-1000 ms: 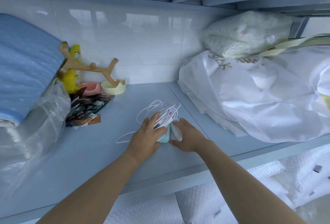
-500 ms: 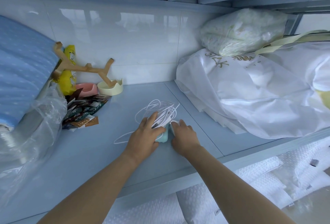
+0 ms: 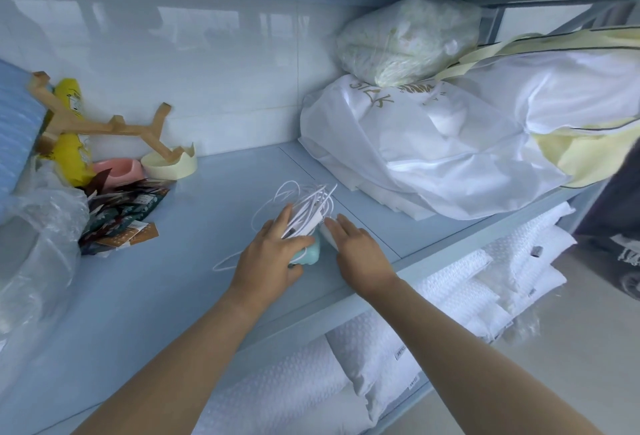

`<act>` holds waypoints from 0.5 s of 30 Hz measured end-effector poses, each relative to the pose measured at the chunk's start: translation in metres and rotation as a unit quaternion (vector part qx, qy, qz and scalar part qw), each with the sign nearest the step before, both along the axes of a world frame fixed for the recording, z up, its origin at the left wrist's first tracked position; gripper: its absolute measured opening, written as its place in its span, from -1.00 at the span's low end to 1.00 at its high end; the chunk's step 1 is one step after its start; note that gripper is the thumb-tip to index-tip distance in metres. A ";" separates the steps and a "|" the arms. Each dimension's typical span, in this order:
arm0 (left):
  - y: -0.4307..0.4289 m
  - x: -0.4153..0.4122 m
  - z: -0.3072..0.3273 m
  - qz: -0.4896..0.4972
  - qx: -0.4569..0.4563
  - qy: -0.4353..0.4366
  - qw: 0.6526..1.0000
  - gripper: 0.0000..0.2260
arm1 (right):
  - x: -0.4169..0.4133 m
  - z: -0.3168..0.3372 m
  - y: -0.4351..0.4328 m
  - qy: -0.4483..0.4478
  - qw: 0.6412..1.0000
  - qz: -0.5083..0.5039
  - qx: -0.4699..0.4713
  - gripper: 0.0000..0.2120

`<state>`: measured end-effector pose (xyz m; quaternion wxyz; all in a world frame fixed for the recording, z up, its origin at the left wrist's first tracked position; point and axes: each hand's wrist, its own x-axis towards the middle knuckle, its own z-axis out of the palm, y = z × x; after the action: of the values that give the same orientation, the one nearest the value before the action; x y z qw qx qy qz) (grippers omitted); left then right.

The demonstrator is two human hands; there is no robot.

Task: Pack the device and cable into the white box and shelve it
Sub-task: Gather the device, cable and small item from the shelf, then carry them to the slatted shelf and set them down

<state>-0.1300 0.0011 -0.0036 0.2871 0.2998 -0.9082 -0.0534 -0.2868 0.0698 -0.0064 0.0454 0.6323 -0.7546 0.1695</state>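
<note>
White cable (image 3: 308, 209), loosely bundled, on pale blue shelf (image 3: 173, 278) just left of white bedding bag (image 3: 415, 157); one strand trailing left. Left hand (image 3: 270, 254) closed over bundle and mint-green device (image 3: 310, 254) beneath. Right hand (image 3: 360, 251) flat, fingers extended, touching a white piece beside device, gripping nothing. White box not visible. Gathering step, probably; next: lift device and cable together, find box.

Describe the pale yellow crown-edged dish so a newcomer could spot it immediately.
Start at the light blue shelf and look to its back left, against the white tiled wall. The pale yellow dish sits right of a pink dish. Its notched, crown-like rim, with a wooden branch resting in it, marks it out.
</note>
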 end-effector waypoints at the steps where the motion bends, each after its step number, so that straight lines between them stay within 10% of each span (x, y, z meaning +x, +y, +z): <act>1: 0.005 -0.003 0.002 -0.003 0.003 0.002 1.000 -0.55 | -0.002 0.002 0.007 -0.005 1.000 -0.005 -0.002 -0.33; 15: 0.135 -0.131 0.027 -0.190 -0.041 -0.022 0.981 -0.58 | -0.082 0.019 0.192 -0.037 0.979 -0.173 -0.098 -0.40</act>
<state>-0.2614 0.1364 0.0230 0.2637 0.1103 -0.9562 -0.0629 -0.3692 0.2616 0.0126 0.1077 0.4776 -0.8337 0.2554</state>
